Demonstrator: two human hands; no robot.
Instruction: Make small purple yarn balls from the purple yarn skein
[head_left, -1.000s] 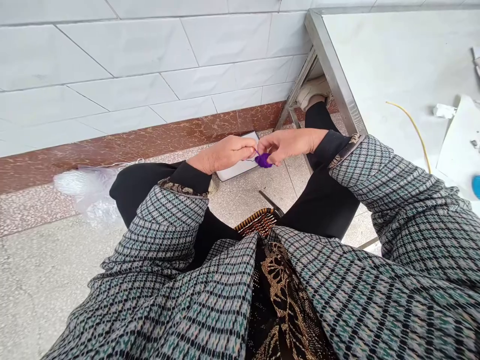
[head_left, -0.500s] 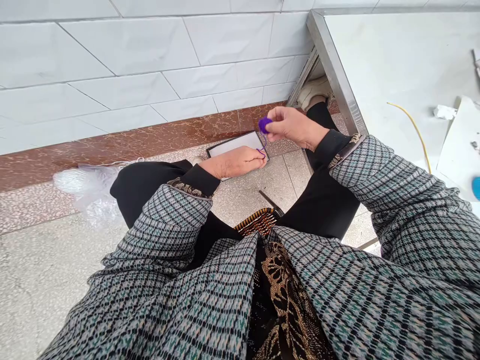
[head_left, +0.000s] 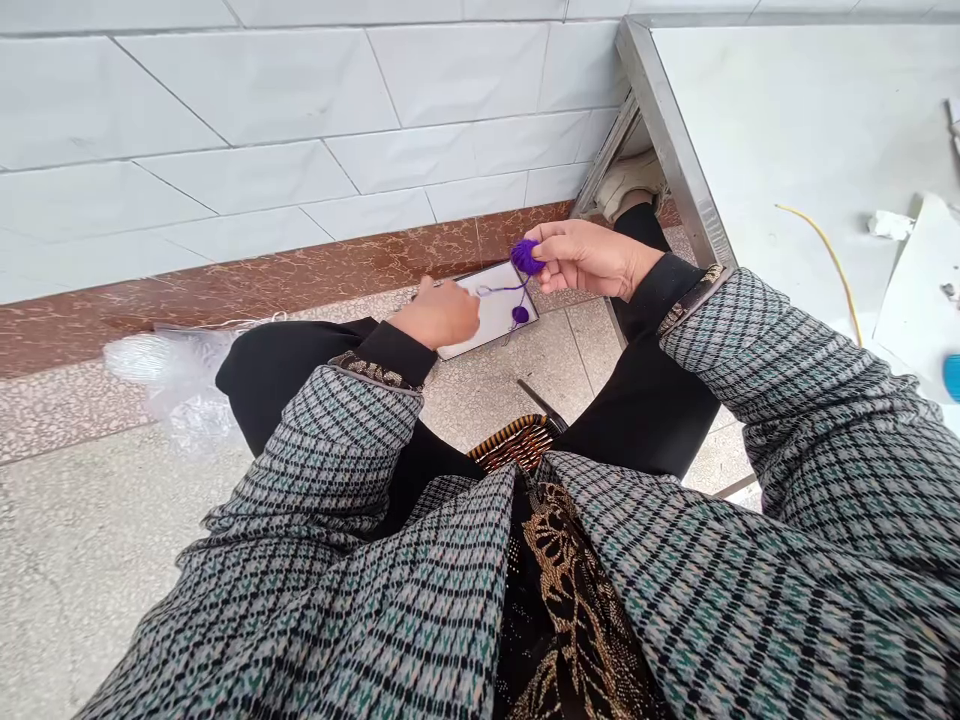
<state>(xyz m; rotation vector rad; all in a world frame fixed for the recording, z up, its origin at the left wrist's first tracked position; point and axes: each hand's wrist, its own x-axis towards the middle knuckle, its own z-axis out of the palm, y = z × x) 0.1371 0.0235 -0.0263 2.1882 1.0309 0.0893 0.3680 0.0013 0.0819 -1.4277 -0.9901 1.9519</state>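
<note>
My right hand [head_left: 589, 258] pinches a small purple yarn ball [head_left: 526, 257] between thumb and fingers. From it a purple strand hangs in a loop over a white tray with a dark rim [head_left: 487, 315]. A second small purple piece [head_left: 520, 315] shows at the tray's right end; whether it hangs or rests there, I cannot tell. My left hand [head_left: 441, 312] is over the tray's left part, back of the hand up. Its fingers curl downward and are mostly hidden, along with anything in them.
A clear plastic bag [head_left: 176, 375] lies on the floor at the left, beside my knee. On the right stands a white table with a metal edge [head_left: 675, 140], bearing a yellow cord [head_left: 829, 260] and paper [head_left: 922, 290]. The tiled wall [head_left: 300, 90] rises ahead. Under me is a woven seat [head_left: 517, 443].
My left hand has let go of the purple strand and moved left over the tray. The strand now hangs loose, and the second purple piece has come into view. My right hand stays nearly still.
</note>
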